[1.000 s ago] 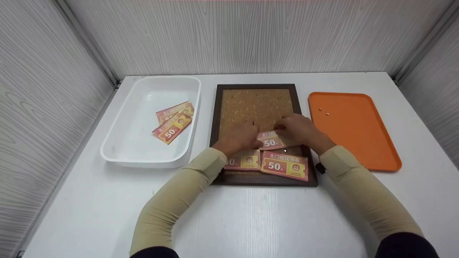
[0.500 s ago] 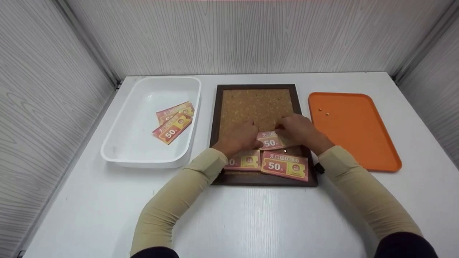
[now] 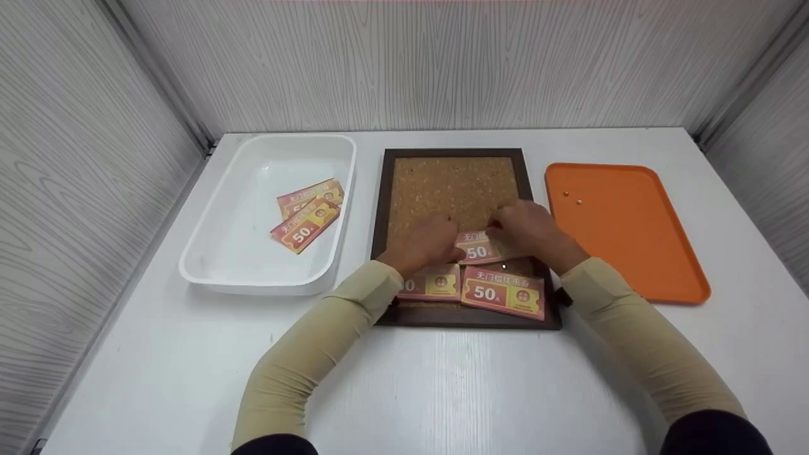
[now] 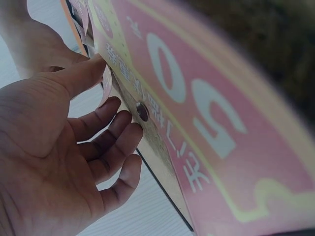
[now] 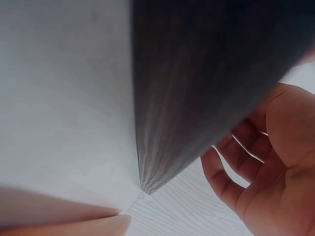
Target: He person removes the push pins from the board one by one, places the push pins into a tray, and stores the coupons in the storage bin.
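Both hands are at work over the rectangular cork board in a dark brown frame! Here's the pink-and-yellow paper coupon marked 50, lying mid-board between them. The left hand has its thumb against the coupon's left side, other fingers loosely bent, nothing clasped. The right hand bends over its far edge, covering the right part; those fingertips are hidden, so I can't tell whether they're pinching anything.

Just nearer, a small shiny round stud, then two more pink-and-yellow coupons side by side, the right one slanting onto the frame. Over on the left, two overlapping coupons lie in the deep white rectangular tub. Right of the board, two small metallic studs sit on the flat orange tray!
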A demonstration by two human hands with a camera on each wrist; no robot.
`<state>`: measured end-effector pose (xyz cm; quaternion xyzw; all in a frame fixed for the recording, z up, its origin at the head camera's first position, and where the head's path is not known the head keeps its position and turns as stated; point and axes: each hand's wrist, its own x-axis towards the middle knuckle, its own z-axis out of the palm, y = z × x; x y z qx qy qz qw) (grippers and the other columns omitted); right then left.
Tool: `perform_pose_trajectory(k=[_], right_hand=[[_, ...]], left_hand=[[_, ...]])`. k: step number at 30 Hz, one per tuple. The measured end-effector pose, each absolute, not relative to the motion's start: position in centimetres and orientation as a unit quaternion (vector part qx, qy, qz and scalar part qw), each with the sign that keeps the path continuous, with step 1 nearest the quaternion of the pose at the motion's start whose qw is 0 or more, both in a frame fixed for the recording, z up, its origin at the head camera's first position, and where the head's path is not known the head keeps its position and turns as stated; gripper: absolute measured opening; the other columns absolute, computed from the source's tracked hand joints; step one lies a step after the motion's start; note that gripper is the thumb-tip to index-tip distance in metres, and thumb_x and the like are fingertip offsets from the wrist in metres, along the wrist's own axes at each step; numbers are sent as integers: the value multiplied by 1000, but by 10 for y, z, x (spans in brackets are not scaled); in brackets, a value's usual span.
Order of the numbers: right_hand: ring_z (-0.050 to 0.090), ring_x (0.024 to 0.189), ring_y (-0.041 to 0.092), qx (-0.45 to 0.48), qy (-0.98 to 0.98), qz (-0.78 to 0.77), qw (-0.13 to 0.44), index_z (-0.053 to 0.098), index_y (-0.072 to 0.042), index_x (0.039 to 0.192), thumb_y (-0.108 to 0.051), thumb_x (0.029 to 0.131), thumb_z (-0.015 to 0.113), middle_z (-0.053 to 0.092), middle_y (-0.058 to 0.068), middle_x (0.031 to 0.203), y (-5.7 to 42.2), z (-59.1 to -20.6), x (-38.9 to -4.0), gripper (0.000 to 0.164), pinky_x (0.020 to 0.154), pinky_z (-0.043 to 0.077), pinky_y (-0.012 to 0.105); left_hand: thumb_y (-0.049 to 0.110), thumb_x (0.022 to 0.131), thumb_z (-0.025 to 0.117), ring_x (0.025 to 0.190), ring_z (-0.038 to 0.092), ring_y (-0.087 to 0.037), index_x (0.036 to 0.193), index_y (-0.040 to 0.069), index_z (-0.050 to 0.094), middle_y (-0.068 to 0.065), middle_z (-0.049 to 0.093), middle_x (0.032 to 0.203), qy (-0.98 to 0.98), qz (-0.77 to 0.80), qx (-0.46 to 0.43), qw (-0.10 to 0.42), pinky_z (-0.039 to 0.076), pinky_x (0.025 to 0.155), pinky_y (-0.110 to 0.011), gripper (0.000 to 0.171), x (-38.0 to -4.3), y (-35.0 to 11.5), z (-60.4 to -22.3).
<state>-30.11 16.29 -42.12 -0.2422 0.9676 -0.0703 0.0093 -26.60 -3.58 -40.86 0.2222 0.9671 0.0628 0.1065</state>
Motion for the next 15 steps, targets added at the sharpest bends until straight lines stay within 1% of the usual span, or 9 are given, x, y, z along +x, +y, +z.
perform_pose_trajectory(k=[3,7,11,15], right_hand=[[66,83,24,-251,967,-49,-2,76,-12,99,-27,92,64,73,8,95,161,-421,-301,20,75,52,42],[64,75,23,-259,966,-20,-10,76,-10,95,-26,91,63,72,8,88,158,-421,-302,21,69,51,40],[59,65,21,-258,966,-19,-10,75,-8,91,-25,90,63,70,8,80,156,-421,-301,21,63,49,37],[55,60,21,-266,964,-18,-24,72,-5,88,-22,90,62,67,10,76,154,-421,-300,20,59,47,35]], left_hand=[[42,92,63,85,56,-16,122,7,59,-6,62,112,967,68,222,108,51,76,-33,46,-266,-36,-409],[41,92,63,82,56,-16,120,8,60,-5,61,108,966,73,222,110,50,72,-32,44,-265,-36,-409],[41,92,64,81,56,-16,117,8,62,-5,60,108,966,71,224,110,49,70,-31,42,-265,-36,-408],[41,92,64,80,55,-16,114,8,63,-4,59,107,966,73,218,115,48,68,-31,40,-265,-36,-407]])
